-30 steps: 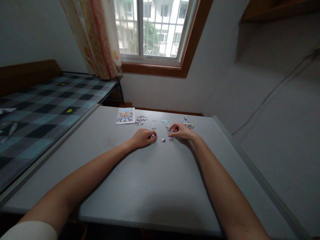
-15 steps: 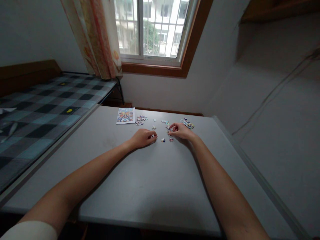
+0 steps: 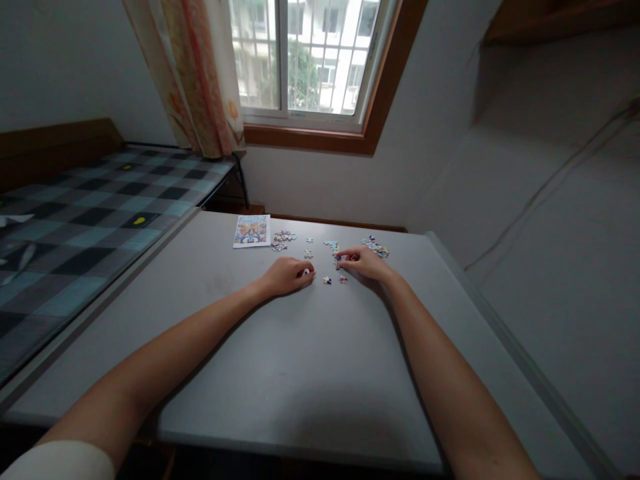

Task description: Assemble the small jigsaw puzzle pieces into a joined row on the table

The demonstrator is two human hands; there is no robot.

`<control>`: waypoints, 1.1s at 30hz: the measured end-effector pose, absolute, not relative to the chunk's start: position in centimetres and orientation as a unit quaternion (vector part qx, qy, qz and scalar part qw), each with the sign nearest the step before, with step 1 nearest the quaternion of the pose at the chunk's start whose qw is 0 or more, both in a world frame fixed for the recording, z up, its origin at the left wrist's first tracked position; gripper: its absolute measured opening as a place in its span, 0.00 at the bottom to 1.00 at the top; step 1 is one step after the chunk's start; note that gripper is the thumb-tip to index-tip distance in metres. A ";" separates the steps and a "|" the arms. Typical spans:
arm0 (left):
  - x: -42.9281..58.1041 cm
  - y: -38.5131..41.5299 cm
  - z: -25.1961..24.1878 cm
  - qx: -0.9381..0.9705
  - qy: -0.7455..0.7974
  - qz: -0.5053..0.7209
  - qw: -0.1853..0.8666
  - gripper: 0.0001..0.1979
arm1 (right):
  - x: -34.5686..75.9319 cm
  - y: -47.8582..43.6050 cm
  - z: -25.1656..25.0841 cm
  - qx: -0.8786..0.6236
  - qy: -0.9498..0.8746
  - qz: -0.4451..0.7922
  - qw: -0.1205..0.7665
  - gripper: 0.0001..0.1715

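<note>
Both forearms lie stretched out on the grey table (image 3: 310, 360), hands close together at its far half.

Left hand (image 3: 287, 275): curled into a loose fist, knuckles up, resting on the tabletop. A pale piece (image 3: 305, 272) shows at the tips, pinched between thumb and forefinger.

Right hand (image 3: 366, 263): fingers bent, tips pressed down toward the table, pointing at the left hand. A small cluster of pieces (image 3: 336, 261) lies right at the fingertips and touches them; whether any of it is actually gripped cannot be told, too small.

Between the two sets of fingertips, slightly nearer the person: two loose pieces (image 3: 327, 281), flat on the table, touching neither hand.

Beyond the right knuckles, near: a pile of pieces (image 3: 376, 248). Beyond the left fingers: a single piece (image 3: 308, 254), and farther off a scatter of pieces (image 3: 281, 240) just beside a picture card (image 3: 251, 231), which lies flat, well apart from both hands.
</note>
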State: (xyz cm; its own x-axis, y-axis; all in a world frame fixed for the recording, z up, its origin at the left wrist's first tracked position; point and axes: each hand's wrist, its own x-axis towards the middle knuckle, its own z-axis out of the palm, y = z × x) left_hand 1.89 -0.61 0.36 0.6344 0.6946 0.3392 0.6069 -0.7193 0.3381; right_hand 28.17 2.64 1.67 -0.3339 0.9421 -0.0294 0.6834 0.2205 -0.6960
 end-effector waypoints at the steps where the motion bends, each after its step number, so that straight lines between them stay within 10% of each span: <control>1: 1.9 -0.6 0.4 0.899 0.361 0.228 0.097 0.11 | 28.1 2.6 1.6 -0.542 -0.759 0.301 0.198 0.22; 9: 1.9 -0.7 0.4 0.900 0.359 0.229 0.094 0.11 | 27.4 1.7 1.8 -0.528 -0.826 0.105 0.169 0.14; 21: 1.8 -0.7 0.5 0.900 0.355 0.234 0.096 0.11 | 27.9 2.4 -0.9 -0.545 -0.746 0.118 0.364 0.17; 33: 1.8 -0.5 0.2 0.900 0.353 0.238 0.093 0.10 | 27.9 2.2 -1.4 -0.502 -0.782 0.062 0.365 0.20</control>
